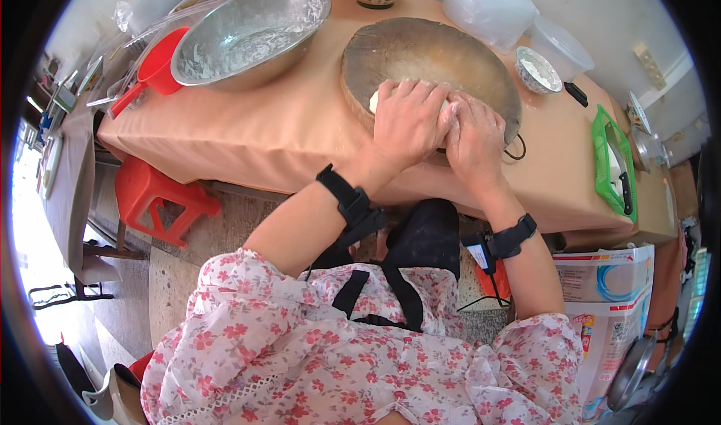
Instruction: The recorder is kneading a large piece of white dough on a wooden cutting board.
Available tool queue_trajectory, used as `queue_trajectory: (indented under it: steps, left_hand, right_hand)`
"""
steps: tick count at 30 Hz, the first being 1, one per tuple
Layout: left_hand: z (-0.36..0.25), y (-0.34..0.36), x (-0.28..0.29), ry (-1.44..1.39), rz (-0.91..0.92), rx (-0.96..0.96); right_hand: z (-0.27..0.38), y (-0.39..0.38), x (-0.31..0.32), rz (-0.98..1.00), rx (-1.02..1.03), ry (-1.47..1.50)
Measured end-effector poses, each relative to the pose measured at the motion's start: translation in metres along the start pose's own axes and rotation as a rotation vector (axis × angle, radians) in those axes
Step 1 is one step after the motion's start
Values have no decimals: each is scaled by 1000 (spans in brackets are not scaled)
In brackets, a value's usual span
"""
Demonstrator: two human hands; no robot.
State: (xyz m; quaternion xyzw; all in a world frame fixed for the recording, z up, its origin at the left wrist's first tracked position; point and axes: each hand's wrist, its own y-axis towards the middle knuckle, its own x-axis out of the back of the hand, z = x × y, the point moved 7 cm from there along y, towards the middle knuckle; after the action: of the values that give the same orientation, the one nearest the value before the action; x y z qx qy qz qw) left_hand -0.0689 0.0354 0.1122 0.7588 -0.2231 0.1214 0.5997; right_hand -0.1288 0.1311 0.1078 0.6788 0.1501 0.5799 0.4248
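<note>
My left hand and my right hand press side by side on a pale lump of dough on a round wooden chopping board. The fingers of both hands curl over the dough, which is mostly hidden beneath them. A dark cord loops at the board's right edge.
A steel basin and red dipper sit left on the covered table. Bowls and plastic containers line the back. A green basket with a knife is at right. A red stool stands below left.
</note>
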Motion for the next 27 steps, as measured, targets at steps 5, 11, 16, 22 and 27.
queue_trajectory:
  steps: [5,11,16,22,27]
  left_hand:
    - [28,23,-34,100,347,150]
    - [54,48,-65,115,617,310]
    - [67,58,-79,130,747,421]
    - [72,60,-84,147,779,480]
    - [62,51,-75,159,813,463]
  right_hand:
    - [-22,26,-25,253,-240,28]
    - [-53,50,-53,445,-371,45]
    - [-71,61,-67,527,-486,58]
    - [-78,63,-73,602,-544,-5]
    - [-73,53,-69,540,-446,-42]
